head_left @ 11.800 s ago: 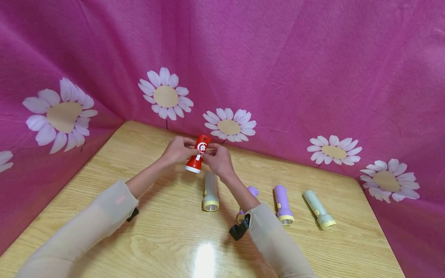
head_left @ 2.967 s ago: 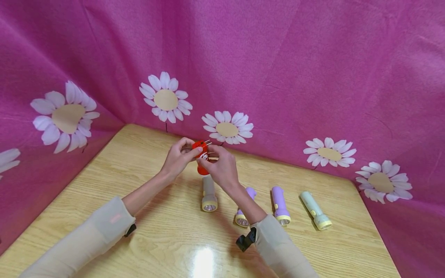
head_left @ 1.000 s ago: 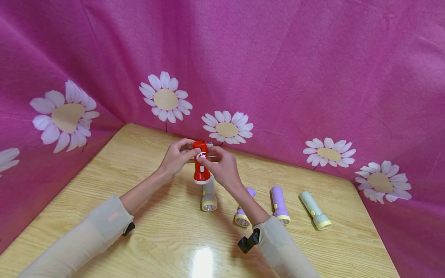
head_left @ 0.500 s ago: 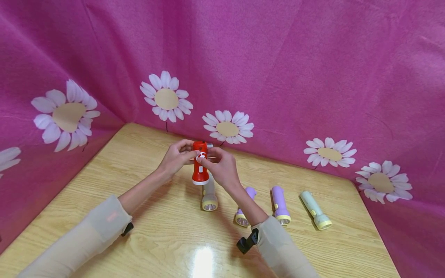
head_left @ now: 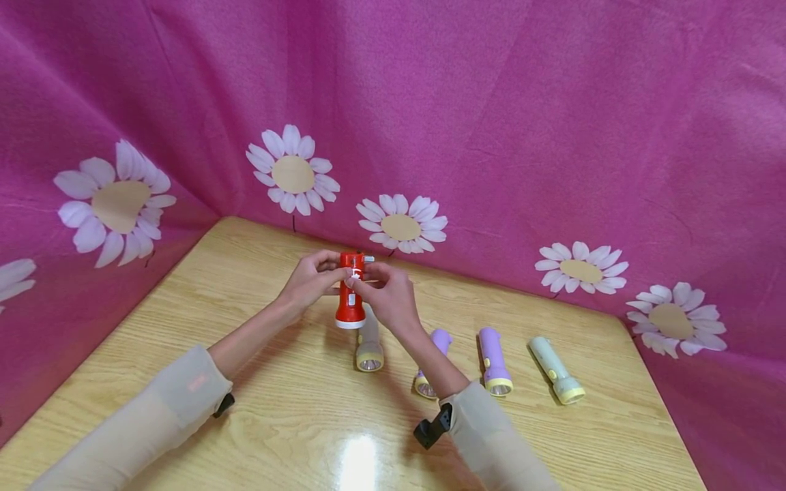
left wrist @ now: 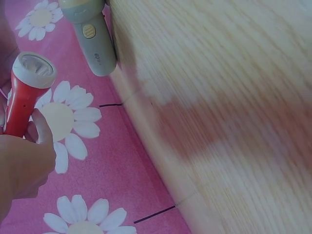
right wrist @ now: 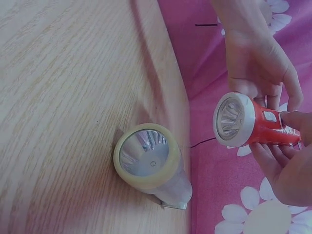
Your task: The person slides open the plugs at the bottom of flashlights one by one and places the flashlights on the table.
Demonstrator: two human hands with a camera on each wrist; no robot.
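Pink flowered cloth point(head_left: 491, 136) walls in your wooden table point(head_left: 276, 429). Your left hand point(head_left: 309, 281) and right hand point(head_left: 393, 294) both pinch the red flashlight point(head_left: 351, 310), raised above the table toward its back edge. Its long axis runs roughly from back edge to front edge, white lens end toward the front. Nearer that edge lie a gray flashlight point(head_left: 369, 344), two purple flashlights point(head_left: 493, 351) and a pale green flashlight point(head_left: 552, 363). Best support the red body evenly from both sides, turn it gently, and keep fingertips off the metal prongs point(head_left: 369, 259) jutting toward the table's right edge.
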